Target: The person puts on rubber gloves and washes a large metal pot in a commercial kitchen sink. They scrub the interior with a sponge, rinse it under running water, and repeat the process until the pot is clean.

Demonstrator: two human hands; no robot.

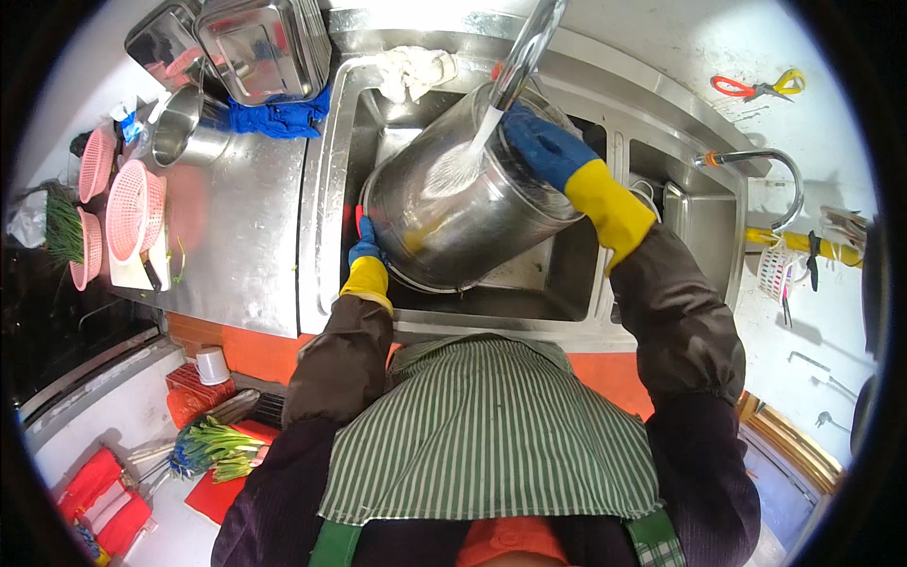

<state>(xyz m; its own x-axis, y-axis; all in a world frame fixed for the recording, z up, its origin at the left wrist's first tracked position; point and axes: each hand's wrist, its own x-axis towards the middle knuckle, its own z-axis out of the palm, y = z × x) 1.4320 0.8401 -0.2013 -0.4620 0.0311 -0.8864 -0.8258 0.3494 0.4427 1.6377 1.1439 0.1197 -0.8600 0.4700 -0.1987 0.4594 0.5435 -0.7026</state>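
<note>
A large cylindrical stainless steel pot (453,212) lies tilted in the left basin of a steel sink (329,212). From the faucet (528,53) above, a stream of water (485,135) strikes its outer wall and spreads. My right hand (549,145), in a blue and yellow rubber glove, grips the pot's upper right end; its fingertips are partly hidden. My left hand (365,248), gloved the same way, holds the lower left edge beside a small red part (359,216). The inside of the pot cannot be seen.
A white cloth (417,71) hangs over the sink's back rim. The right basin holds a metal tray (675,205) under a curved tap (790,173). On the left counter stand a steel pot (186,127), stacked steel trays (258,49), pink baskets (134,212) and a knife (152,275).
</note>
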